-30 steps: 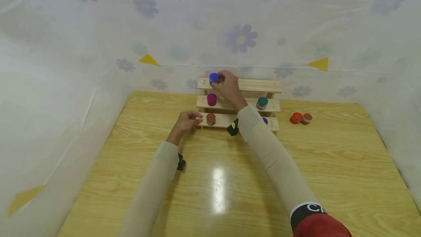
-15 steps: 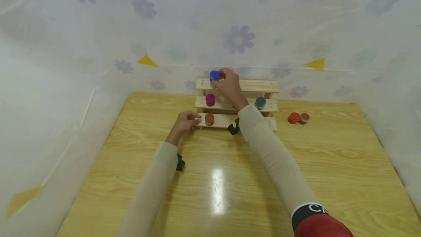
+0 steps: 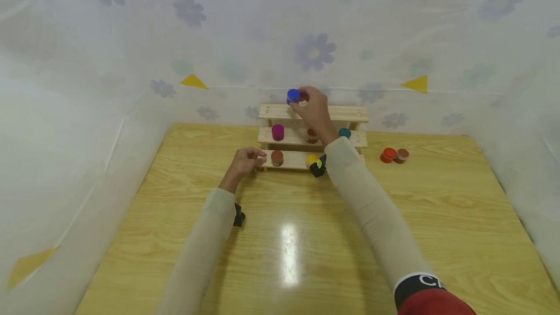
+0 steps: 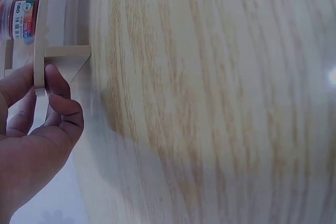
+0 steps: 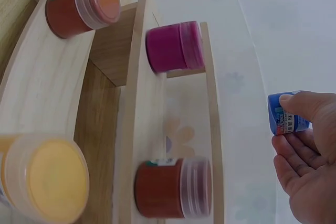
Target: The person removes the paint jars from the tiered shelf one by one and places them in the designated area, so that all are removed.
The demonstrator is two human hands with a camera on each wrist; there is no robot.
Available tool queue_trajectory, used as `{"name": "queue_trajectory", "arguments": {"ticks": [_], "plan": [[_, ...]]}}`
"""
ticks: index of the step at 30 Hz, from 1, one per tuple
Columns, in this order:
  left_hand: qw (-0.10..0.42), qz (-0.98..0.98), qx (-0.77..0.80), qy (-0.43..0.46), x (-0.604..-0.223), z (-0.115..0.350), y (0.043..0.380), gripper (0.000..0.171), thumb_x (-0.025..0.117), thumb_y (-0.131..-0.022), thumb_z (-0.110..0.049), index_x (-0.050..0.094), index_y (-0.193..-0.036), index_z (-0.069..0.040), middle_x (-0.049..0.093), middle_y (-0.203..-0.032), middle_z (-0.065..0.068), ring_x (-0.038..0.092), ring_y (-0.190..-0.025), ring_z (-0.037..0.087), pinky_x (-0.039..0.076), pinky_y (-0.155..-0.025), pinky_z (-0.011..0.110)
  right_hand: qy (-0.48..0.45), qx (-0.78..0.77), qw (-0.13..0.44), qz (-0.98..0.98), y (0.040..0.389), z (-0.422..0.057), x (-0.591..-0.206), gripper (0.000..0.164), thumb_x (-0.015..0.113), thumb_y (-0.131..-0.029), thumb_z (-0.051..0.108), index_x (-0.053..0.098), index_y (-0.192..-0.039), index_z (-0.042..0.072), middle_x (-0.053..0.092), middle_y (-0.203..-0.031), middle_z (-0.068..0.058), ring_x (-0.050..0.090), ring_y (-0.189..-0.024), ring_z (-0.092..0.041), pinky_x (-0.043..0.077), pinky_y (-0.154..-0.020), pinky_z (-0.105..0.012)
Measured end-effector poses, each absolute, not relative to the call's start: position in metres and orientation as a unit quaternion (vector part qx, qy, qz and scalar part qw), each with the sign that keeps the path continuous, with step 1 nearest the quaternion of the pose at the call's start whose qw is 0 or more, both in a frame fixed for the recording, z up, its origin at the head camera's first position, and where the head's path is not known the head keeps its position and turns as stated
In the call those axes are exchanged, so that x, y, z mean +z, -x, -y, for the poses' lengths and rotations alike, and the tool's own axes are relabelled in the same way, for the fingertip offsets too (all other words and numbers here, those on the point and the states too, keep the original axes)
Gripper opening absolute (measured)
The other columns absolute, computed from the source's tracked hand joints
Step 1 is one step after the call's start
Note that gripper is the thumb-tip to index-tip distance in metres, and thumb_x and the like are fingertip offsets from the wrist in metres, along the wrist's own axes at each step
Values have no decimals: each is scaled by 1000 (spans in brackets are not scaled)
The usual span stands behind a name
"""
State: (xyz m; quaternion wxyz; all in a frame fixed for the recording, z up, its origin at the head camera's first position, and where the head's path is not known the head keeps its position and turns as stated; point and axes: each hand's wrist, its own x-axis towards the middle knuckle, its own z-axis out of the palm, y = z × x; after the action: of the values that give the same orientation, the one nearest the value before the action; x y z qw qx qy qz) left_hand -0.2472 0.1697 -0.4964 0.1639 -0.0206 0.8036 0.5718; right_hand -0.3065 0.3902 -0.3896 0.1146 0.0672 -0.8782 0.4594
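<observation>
My right hand (image 3: 316, 108) pinches a small blue paint jar (image 3: 293, 96) by its sides. In the right wrist view that blue jar (image 5: 287, 114) is off the boards, beyond the top one. A three-tier wooden rack (image 3: 337, 112) stands below it against the wall. At the rack's left end, my left hand (image 3: 244, 163) holds the tip of the lowest board (image 4: 39, 51) between thumb and fingers. Close by on that board sits a reddish-brown jar (image 3: 277, 158). The middle tier bears a magenta jar (image 3: 277, 132), a brown jar (image 3: 312, 135) and a teal jar (image 3: 344, 133).
A yellow jar (image 3: 312, 160) on the lowest board is partly hidden by my right wrist camera (image 3: 318, 166). On the table (image 3: 175, 237), right of the rack, a red jar (image 3: 388, 155) and a brown-red jar (image 3: 401, 155) stand side by side. A flowered sheet (image 3: 245, 38) hangs behind.
The blue jar, held in my right hand, has risen from the top board's left end and shifted right. More of the brown and yellow jars shows now. My left hand stays at the lowest board.
</observation>
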Motion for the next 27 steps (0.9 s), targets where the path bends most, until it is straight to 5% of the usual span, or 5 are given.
{"name": "queue_trajectory", "arguments": {"ticks": [14, 27], "plan": [[170, -807, 566, 24, -498, -165, 253, 23, 66, -90, -13, 66, -108, 0, 60, -96, 7, 57, -79, 16, 48, -72, 31, -53, 453, 139, 879, 304, -421, -383, 39, 71, -84, 14, 60, -117, -4, 64, -110, -20, 60, -102, -33, 45, -95, -41], [176, -799, 574, 31, -497, -166, 256, 24, 65, -90, -14, 66, -109, 0, 52, -82, 0, 45, -62, 15, 43, -60, 27, -40, 420, 145, 895, 299, -447, -382, 38, 70, -85, 16, 60, -116, -3, 64, -109, -20, 60, -102, -31, 44, -97, -42]]}}
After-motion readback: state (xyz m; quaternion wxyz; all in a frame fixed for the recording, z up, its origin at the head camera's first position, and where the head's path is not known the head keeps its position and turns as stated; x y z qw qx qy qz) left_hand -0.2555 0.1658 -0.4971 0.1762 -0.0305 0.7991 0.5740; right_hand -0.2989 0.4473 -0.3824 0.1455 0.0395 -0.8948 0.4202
